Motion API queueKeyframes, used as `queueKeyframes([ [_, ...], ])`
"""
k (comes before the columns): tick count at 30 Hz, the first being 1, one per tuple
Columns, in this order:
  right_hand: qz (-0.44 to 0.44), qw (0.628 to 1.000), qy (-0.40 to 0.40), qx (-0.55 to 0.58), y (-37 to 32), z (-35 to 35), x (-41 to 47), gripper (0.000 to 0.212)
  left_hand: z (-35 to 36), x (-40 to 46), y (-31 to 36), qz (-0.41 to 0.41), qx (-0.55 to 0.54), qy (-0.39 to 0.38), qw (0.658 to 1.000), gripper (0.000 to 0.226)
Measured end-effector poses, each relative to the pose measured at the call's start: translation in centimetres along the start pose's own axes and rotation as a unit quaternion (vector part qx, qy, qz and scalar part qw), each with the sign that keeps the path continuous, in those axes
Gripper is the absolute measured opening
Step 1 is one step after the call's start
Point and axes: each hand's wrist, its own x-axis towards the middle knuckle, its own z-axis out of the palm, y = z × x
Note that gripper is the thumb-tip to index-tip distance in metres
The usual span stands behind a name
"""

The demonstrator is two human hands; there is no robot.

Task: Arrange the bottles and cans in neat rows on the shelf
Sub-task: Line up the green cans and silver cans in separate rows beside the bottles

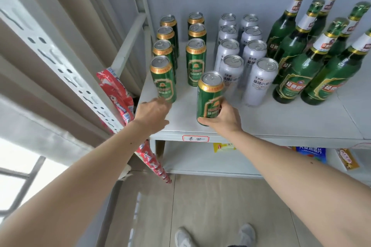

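head view: upright green gold-rimmed can (pixel 208 98) in right-hand grip (pixel 224 118)

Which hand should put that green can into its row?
Probably the right hand: it already grips the front green can, just ahead of the three-can second row. The left hand only rests near the first row's front can.

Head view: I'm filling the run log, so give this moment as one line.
right hand: holds green can near shelf front | left hand: at front-left can, grip unclear
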Motion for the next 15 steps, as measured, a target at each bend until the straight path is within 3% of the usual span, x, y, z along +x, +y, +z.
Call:
queueKeyframes([
  [4,0.008,1.0,0.017,0.012,-1.9,2.3,1.3,0.065,1.3,-0.1,-1.5,-0.009,0.019,-0.042,0.999,0.039],
  [9,0.03,0.998,0.04,0.034,-3.0,4.2,2.7,0.065,2.2,0.7,-2.6,-0.03,0.002,-0.089,0.996,0.047],
  [15,0.053,0.996,0.069,0.03,-3.8,5.6,4.0,0.067,2.4,2.0,-2.3,-0.056,0.004,-0.076,0.996,0.054],
])
